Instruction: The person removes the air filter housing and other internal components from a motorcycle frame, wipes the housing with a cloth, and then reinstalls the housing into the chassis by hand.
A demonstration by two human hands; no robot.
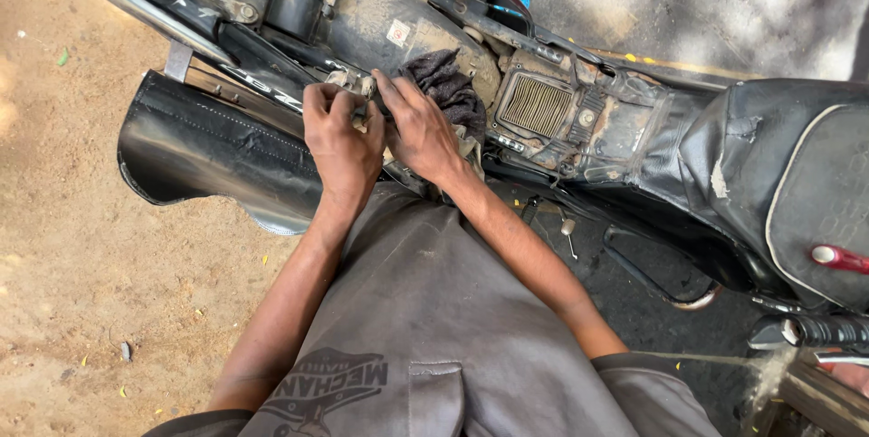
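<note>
A small metal fitting (360, 86) on the exposed frame of a motorcycle (398, 21) is worked with both bare hands, seen from above. The fitting sits at the near edge of the open frame, left of centre, just left of a dark rag (450, 86) and well left of the ribbed air filter (536, 104).

The left hand (340, 140) is clenched, its fingers curled over the fitting from the left and the knuckles turned up. The right hand (418, 128) lies just beside it, the fingers stretched forward and pinched onto the same part; whether a tool is held between them cannot be told, since the fingertips are hidden by the hands themselves. The rag is touched by the back of the right hand.

Both forearms are brought in from the near edge and converge at the fitting, wrists nearly straight, elbows spread wide over a grey work shirt (425, 328).

The step would be judged best done with the part steadied by the left hand while the right does the fine turning or pulling, with force kept in line with the fitting so that nothing slips into the frame's dusty cavity.

The removed seat (208, 143) lies on the sandy ground (81, 247) to the left.
</note>
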